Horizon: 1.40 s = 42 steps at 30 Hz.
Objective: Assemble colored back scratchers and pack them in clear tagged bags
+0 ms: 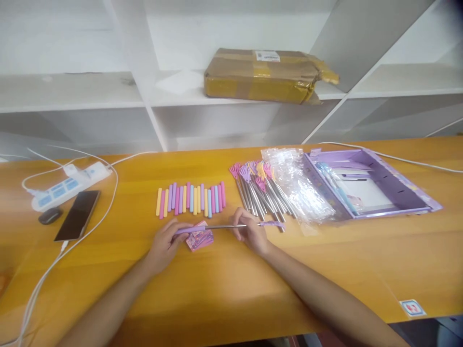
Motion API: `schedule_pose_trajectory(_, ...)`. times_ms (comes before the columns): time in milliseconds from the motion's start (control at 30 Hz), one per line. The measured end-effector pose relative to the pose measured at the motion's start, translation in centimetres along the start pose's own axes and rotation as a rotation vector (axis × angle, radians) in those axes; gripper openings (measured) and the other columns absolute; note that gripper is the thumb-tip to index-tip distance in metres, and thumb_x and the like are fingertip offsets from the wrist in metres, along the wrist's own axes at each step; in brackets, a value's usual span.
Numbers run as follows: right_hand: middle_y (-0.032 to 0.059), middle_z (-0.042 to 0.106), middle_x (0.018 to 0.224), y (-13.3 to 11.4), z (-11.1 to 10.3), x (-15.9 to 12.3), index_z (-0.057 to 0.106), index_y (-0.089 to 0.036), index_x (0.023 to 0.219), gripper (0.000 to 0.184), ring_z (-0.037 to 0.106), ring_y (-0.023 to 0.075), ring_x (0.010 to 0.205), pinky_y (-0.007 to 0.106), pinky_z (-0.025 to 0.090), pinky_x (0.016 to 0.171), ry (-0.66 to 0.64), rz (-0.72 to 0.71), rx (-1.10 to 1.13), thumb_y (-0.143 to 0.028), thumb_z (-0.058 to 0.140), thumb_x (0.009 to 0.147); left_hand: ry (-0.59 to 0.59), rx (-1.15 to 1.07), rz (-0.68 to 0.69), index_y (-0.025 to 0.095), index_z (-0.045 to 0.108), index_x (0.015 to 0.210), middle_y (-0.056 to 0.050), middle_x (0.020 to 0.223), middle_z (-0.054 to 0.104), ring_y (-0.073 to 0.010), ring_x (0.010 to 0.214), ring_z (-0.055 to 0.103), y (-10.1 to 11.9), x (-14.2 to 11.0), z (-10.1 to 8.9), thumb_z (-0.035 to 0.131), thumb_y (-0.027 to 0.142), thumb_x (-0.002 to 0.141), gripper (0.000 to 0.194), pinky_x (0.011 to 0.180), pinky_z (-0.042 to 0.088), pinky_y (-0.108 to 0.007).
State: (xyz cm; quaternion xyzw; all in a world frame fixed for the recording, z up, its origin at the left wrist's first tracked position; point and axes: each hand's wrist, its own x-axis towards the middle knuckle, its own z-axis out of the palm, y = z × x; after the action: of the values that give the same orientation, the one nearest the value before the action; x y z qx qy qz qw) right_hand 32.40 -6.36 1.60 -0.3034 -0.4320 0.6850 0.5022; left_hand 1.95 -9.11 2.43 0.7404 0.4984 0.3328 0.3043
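Observation:
Level across the front of me lies a back scratcher (220,226) with a metal rod, a purple handle sleeve and a purple claw end. My left hand (163,246) is closed on the purple sleeve. The fingers of my right hand (252,233) grip the metal rod near the claw. Beneath the scratcher is a small stack of pink and purple printed cards (200,241). Just beyond, coloured handle sleeves (190,199) in yellow, pink, purple and blue stand in a row. A pile of metal back scratchers (261,193) with coloured hand-shaped heads lies beyond my right hand.
Clear plastic bags (300,185) lie beside an open purple box (405,185) at the right. A power strip (68,185), a phone (77,216), a black mouse-like object (50,216) and white cables occupy the left. A taped carton (260,79) rests on the shelf behind.

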Motion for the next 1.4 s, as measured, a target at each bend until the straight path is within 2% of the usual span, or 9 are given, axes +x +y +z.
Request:
schedule_pose_trajectory(267,-0.0032,0.053,0.053,-0.7,-0.3,-0.6,0.061,-0.025,0.081,0.031,0.039,0.0149,0.05,0.027,0.029,0.052,-0.099,-0.014,-0.01,-0.046,0.057,0.104,-0.073,-0.039,0.032,0.028,0.077,0.124,-0.004,0.094,0.067,-0.0176,0.076,0.06,-0.4,-0.2,-0.3,0.056,0.046,0.11,0.031,0.07,0.048,-0.03)
schedule_pose_trajectory(433,-0.0015,0.055,0.053,-0.7,-0.3,-0.9,0.063,-0.025,0.081,0.032,0.042,0.0163,0.051,0.028,0.03,0.052,-0.082,-0.077,-0.042,-0.046,0.058,0.104,-0.105,-0.021,0.028,0.028,0.075,0.126,-0.004,0.096,0.068,-0.0177,0.078,0.062,-0.2,-0.4,-0.2,0.057,0.043,0.11,0.028,0.072,0.048,-0.03)
schedule_pose_trajectory(533,-0.0025,0.052,0.051,-0.3,-0.5,-0.8,0.062,-0.025,0.08,0.032,0.039,0.0156,0.049,0.027,0.028,0.051,-0.032,-0.043,-0.021,-0.048,0.058,0.102,-0.107,-0.024,0.006,0.028,0.075,0.125,-0.003,0.094,0.067,-0.0181,0.078,0.062,0.1,-0.5,0.3,0.057,0.043,0.11,0.028,0.072,0.048,-0.03)
schedule_pose_trajectory(700,-0.0037,0.05,0.056,0.0,-0.7,0.3,0.063,-0.024,0.087,0.042,0.035,0.0134,0.048,0.028,0.024,0.048,0.013,0.067,-0.017,-0.065,0.062,0.097,-0.008,-0.051,-0.018,0.029,0.076,0.125,-0.003,0.093,0.068,-0.0193,0.08,0.064,0.7,-0.6,0.9,0.056,0.041,0.11,0.028,0.073,0.05,-0.03)
schedule_pose_trajectory(867,-0.0078,0.034,0.058,-1.2,-1.0,0.8,0.06,-0.026,0.09,0.047,0.022,0.0108,0.046,0.029,0.023,0.049,0.223,-0.108,0.026,-0.072,0.06,0.094,0.116,0.0,0.008,0.028,0.079,0.123,-0.004,0.097,0.07,-0.0203,0.082,0.063,0.5,-0.1,0.1,0.06,0.041,0.107,0.027,0.072,0.051,-0.031)
schedule_pose_trajectory(1000,-0.0065,0.029,0.062,-2.3,-1.8,0.7,0.062,-0.027,0.091,0.057,0.018,0.0125,0.048,0.03,0.024,0.05,0.313,-0.19,0.079,-0.08,0.04,0.096,0.204,0.059,0.08,0.027,0.079,0.123,-0.003,0.096,0.069,-0.0185,0.081,0.061,0.0,0.4,-0.9,0.061,0.036,0.107,0.026,0.073,0.05,-0.031)
schedule_pose_trajectory(1100,-0.0065,0.03,0.059,-2.4,-2.5,0.8,0.062,-0.028,0.091,0.045,0.02,0.0138,0.048,0.03,0.025,0.052,0.33,-0.214,0.066,-0.07,0.048,0.098,0.264,0.072,0.083,0.026,0.079,0.12,-0.003,0.094,0.067,-0.0189,0.082,0.06,0.0,0.7,-1.5,0.062,0.036,0.106,0.024,0.074,0.051,-0.031)
schedule_pose_trajectory(1267,-0.0046,0.04,0.056,-1.7,-3.5,1.2,0.058,-0.026,0.084,0.018,0.03,0.0154,0.052,0.03,0.026,0.053,0.404,-0.257,-0.147,-0.041,0.061,0.096,0.261,0.04,0.007,0.024,0.075,0.118,-0.006,0.108,0.071,-0.0224,0.098,0.067,0.1,0.7,-1.3,0.062,0.046,0.104,0.029,0.084,0.056,-0.034)
schedule_pose_trajectory(1400,-0.0004,0.048,0.066,-1.3,-3.9,0.9,0.059,-0.025,0.086,0.009,0.039,0.0181,0.062,0.03,0.029,0.054,0.413,-0.25,-0.305,-0.032,0.059,0.093,0.285,-0.024,-0.075,0.023,0.071,0.114,-0.004,0.105,0.074,-0.0175,0.083,0.067,0.0,0.1,-0.7,0.065,0.051,0.102,0.031,0.07,0.056,-0.027)
